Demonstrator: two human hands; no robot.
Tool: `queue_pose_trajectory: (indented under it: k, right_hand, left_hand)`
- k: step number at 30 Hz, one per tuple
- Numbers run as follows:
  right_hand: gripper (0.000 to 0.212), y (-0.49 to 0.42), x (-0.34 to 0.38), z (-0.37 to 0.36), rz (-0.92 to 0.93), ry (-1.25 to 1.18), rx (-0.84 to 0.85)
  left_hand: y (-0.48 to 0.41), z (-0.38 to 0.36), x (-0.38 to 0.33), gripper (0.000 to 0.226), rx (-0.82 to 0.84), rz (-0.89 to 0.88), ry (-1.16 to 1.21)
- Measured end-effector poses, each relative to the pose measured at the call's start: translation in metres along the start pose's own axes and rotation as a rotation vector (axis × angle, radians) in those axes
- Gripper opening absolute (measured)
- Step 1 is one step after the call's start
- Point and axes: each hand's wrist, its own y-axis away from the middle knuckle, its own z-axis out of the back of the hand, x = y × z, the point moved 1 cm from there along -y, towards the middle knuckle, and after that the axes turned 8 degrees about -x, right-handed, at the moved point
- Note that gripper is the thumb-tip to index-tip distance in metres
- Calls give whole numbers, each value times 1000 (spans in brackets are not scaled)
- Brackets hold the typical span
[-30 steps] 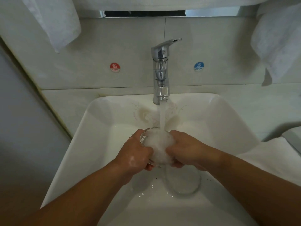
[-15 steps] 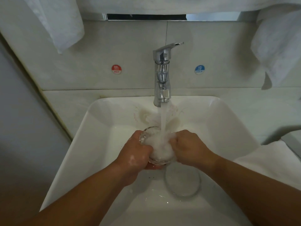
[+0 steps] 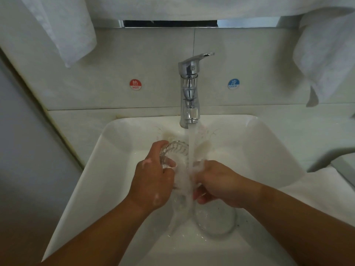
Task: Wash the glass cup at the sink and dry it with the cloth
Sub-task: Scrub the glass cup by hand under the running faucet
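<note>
Ribbed clear glass cup (image 3: 173, 153), centre frame, tilted under the stream from the chrome faucet (image 3: 189, 89), over the white ceramic sink (image 3: 107, 179). Gripped near the rim by the soapy left hand (image 3: 153, 181); right hand (image 3: 219, 186) curled at its base, grip obscured by water. Apparently mid-rinse; drying with the white cloth (image 3: 324, 191), right edge, not yet begun.

Clear, seemingly ribbed glass cup (image 3: 173, 150); white sink (image 3: 269, 150); chrome tap (image 3: 189, 89).
</note>
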Motion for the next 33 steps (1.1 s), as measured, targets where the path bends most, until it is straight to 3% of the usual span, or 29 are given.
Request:
queue_pose_trajectory:
  k: [6, 10, 15, 20, 24, 29, 33]
  right_hand:
    - [18, 1, 3, 1, 30, 0, -30]
    - [19, 2, 7, 1, 96, -65, -83]
    - [22, 1, 5, 3, 255, 60, -184]
    - [8, -2, 4, 4, 312, 290, -346]
    - [33, 0, 10, 2, 359, 622, -416]
    - [13, 2, 7, -1, 281, 401, -293]
    - [36, 1, 9, 0, 321, 560, -389]
  left_hand:
    - [-1, 12, -11, 61, -96, -209, -114]
    - [4, 9, -13, 55, -70, -249, -103]
    - [5, 5, -12, 53, -50, -125, -27]
    - [9, 4, -15, 49, 19, -66, 40]
    - [9, 1, -13, 48, 42, -12, 55]
    - [8, 1, -10, 46, 41, -11, 49]
    - [8, 1, -8, 46, 76, 17, 53]
